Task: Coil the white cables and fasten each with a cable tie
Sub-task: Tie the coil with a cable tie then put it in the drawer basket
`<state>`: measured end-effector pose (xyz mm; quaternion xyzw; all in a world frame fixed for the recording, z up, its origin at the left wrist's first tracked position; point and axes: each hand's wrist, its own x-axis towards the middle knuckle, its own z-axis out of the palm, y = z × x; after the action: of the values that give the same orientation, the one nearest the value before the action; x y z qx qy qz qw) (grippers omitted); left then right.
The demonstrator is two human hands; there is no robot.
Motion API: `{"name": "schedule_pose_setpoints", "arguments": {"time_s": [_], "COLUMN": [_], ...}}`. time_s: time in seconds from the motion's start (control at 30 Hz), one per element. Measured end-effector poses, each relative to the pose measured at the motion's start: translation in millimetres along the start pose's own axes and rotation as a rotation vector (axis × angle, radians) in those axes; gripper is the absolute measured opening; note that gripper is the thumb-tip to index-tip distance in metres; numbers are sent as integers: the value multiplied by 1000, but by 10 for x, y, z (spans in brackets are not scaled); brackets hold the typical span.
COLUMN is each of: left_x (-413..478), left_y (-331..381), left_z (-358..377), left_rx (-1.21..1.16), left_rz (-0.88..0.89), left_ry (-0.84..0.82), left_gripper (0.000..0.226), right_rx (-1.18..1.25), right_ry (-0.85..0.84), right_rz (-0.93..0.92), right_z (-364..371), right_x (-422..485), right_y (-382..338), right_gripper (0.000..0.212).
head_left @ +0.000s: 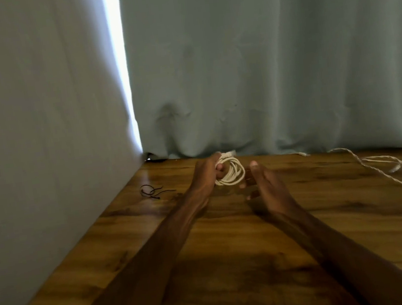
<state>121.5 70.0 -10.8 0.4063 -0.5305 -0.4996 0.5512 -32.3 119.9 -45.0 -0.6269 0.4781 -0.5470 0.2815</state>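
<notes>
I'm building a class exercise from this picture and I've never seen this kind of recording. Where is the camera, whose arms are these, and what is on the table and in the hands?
There is no machine here. A person works with bare hands, and the single camera sits on their head, looking forward and down, so both arms reach in from the bottom edge. The left hand has its grip round a coil of white cable, near the far edge of the wooden table. The right hand is open beside the coil; blur hides whether it touches it. Thin black cable ties lie to the left, a loose white cable trails on the right, and a curtain hangs behind.
</notes>
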Motion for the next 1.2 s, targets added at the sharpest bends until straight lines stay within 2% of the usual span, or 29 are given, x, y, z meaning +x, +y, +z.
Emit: {"name": "schedule_pose_setpoints", "arguments": {"time_s": [0.1,0.2,0.27,0.33,0.43,0.5,0.6,0.67,0.8,0.93,1.07,1.2], "left_x": [43,170,220,242,275,289,301,318,296,220,185,162], "left_y": [95,124,139,148,120,88,73,52,38,60,72,70], "left_z": [-530,-1038,-1313,-1523,-1753,-1861,-1915,-1907,-1884,-1858,-1813,-1776], "left_rx": [11,-109,-177,-206,-258,-291,-331,-336,-301,-228,-206,-178], "left_rz": [16,19,36,75,79,45,52,42,-14,-9,-6,-8], "left_ry": [124,212,297,355,349,322,293,295,318,342,339,335], "left_gripper": [49,50,38,29,37,35,22,25,43,42,42,42], "right_rx": [-206,-348,-415,-513,-654,-736,-842,-855,-834,-791,-632,-604], "right_ry": [-129,-277,-360,-431,-468,-457,-438,-406,-379,-391,-349,-456], "right_rz": [-3,-50,-100,-180,-272,-306,-331,-344,-389,-395,-403,-416], "right_z": [324,721,982,1231,1549,1716,1862,1894,1787,1523,1296,1261], "right_x": [57,89,139,234,403,523,666,720,690,590,490,463], "right_y": [-62,-266,-381,-425,-373,-325,-236,-151,-76,-70,-79,-61], "right_gripper": [17,20,17,23,40,44,22,11,10,15,18,22]}}
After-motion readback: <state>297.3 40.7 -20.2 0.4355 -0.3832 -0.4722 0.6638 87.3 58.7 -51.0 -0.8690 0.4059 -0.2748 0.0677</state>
